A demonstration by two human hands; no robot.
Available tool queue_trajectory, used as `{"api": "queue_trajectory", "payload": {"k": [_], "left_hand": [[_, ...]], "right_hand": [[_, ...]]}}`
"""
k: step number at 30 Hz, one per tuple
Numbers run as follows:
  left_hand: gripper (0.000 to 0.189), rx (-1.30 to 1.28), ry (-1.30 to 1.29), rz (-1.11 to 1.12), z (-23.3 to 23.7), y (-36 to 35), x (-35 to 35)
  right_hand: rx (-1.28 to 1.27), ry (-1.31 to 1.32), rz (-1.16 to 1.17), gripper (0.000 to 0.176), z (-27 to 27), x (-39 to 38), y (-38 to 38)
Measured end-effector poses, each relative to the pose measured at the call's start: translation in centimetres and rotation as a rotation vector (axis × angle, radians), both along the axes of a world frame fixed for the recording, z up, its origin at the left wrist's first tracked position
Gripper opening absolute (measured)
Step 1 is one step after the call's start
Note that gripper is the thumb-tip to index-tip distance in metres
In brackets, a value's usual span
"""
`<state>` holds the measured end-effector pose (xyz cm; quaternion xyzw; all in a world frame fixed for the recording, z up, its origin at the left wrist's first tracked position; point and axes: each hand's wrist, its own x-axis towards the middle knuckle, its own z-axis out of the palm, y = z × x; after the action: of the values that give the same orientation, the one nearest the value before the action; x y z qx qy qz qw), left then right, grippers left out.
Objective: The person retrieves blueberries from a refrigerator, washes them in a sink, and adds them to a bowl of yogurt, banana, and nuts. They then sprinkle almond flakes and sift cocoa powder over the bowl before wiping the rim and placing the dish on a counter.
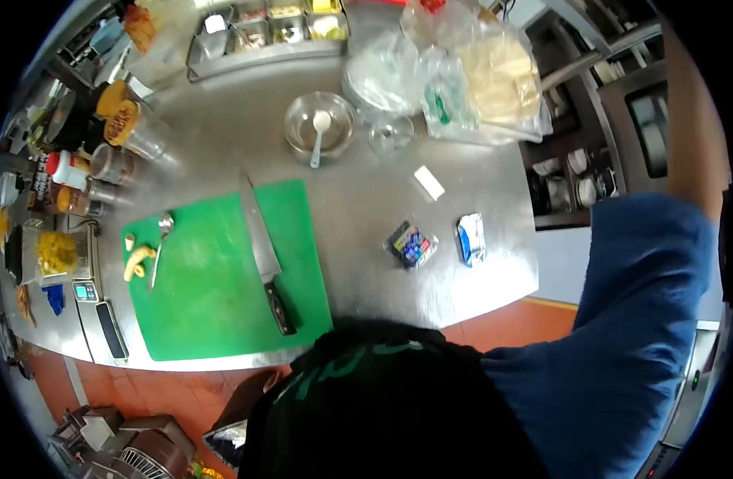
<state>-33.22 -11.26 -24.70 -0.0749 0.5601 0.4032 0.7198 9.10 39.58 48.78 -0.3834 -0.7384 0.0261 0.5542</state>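
My right arm (694, 144), in a blue sleeve (646, 279), reaches up along the right edge, and its hand is outside the picture. My left hand cannot be made out; beside my dark clothing (382, 407) only a brown shape (247, 403) shows. On the steel table (366, 279) lies a green cutting board (215, 311). Across it rests a large knife (260, 239) with a dark handle. A metal spoon (160, 239) and a peeled banana piece (137, 263) are at the board's left side. A steel bowl (291, 132) holds a white spoon (322, 124).
Plastic bags (494, 80) and a small clear bowl (391, 134) stand at the back. A small colourful packet (412, 244), a blue-white packet (471, 239) and a white block (429, 183) lie right. Jars (135, 132) and a scale (85, 290) line the left; an ingredient tray (271, 52) is behind.
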Motion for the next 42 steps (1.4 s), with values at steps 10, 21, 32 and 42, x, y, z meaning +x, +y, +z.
{"api": "queue_trajectory", "payload": {"k": [10, 21, 32, 42], "left_hand": [[0.025, 0.044, 0.125, -0.265, 8.4, 0.1, -0.1], [0.044, 0.729, 0.442, -0.296, 36.9, 21.4, 17.3], [0.014, 0.665, 0.451, 0.069, 34.7, 24.2, 18.5], [0.029, 0.541, 0.168, 0.071, 34.8, 24.2, 16.0]], "right_hand": [[-0.432, -0.735, -0.371, 0.022, -49.3, 8.3, -11.9], [-1.428, 0.202, 0.907, 0.028, -37.2, -1.1, -14.0], [-0.785, -0.027, 0.466, 0.022, -34.8, -5.1, -17.7], [0.305, -0.999, 0.263, 0.026, -34.1, -9.7, -17.7]]}}
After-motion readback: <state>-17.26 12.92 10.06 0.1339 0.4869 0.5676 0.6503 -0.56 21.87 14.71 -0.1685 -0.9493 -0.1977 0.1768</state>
